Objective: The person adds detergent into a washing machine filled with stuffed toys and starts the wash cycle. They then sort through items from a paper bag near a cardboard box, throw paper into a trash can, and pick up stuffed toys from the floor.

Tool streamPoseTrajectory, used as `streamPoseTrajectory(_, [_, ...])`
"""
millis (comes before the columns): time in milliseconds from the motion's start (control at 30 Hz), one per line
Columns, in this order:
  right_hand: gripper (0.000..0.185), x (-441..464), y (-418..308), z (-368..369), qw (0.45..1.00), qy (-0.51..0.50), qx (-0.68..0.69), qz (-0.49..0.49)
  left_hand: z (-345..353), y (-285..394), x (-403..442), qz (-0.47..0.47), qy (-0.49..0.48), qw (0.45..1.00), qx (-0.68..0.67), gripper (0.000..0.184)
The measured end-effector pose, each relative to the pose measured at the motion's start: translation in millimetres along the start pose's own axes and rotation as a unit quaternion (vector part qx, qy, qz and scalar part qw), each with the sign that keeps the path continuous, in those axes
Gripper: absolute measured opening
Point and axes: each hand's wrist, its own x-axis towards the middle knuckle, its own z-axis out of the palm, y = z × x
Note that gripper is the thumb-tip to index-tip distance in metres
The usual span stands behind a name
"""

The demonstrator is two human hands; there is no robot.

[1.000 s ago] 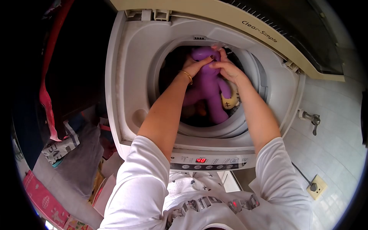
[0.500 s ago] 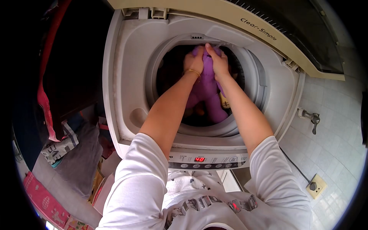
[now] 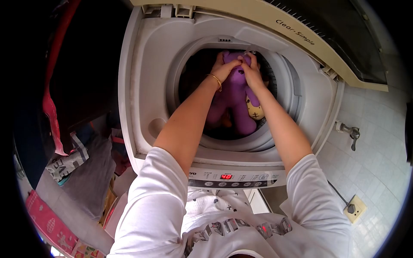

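A purple plush toy (image 3: pixel 235 92) is inside the drum opening of a top-loading washing machine (image 3: pixel 148 86). My left hand (image 3: pixel 223 69) grips the upper part of the toy from the left, thumb across its front. From the right, my right hand (image 3: pixel 251 71) holds the same part, and the two thumbs meet near the middle. The toy's legs hang down into the drum. A yellow plush item (image 3: pixel 255 111) with dark stitched marks lies beside it, low on the right. Other contents of the drum are too dark to make out.
The raised lid (image 3: pixel 297 32) stands behind the drum. The control panel (image 3: pixel 226 176) shows 40 in red. A tap (image 3: pixel 350 132) and a socket with a plug (image 3: pixel 355 209) are on the tiled wall at right. Grey cloth (image 3: pixel 88 180) lies at left.
Both hands first closed further round the toy's upper part, then the thumbs came together across its front. The yellow plush item shows more than half a second ago.
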Motion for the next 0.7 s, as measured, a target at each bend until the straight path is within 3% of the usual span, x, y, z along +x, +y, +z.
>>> streamPoseTrajectory(33, [0.062,-4.7,-9.1,-4.6,0.999,-0.022,-0.001,0.044,-0.5,-0.7,-0.4,0.006,-0.006,1.0,0.0,0.083])
streamPoseTrajectory(67, [0.067,-0.2,-11.4,-10.6,0.978,-0.113,0.157,0.074,-0.9,-0.5,0.3,0.014,-0.012,1.0,0.001,0.088])
streamPoseTrajectory(167, [0.062,-2.4,-20.1,-12.5,0.909,-0.184,0.348,0.137,-1.1,-11.3,8.7,0.062,-0.001,0.998,0.021,0.087])
streamPoseTrajectory(300, [0.064,-4.8,-17.0,-7.0,0.953,-0.146,0.259,0.066,5.9,-23.2,19.5,0.116,0.002,0.992,0.059,0.078])
streamPoseTrajectory(333, [0.062,-5.6,-18.1,-6.3,0.953,-0.143,0.26,0.059,11.3,-24.7,17.5,0.155,0.052,0.984,0.07,0.065])
streamPoseTrajectory(433, [0.053,-5.3,-25.5,-6.5,0.952,-0.122,0.278,0.05,16.1,-12.8,9.8,0.127,0.036,0.986,0.102,0.061])
streamPoseTrajectory(600, [0.034,-2.5,-20.4,0.4,0.945,-0.008,0.315,0.091,25.8,17.2,-13.6,0.057,0.08,0.958,0.271,0.066])
streamPoseTrajectory(700, [0.038,3.3,-9.8,2.0,0.949,0.005,0.303,0.085,28.5,19.5,-14.4,0.056,0.083,0.948,0.303,0.068])
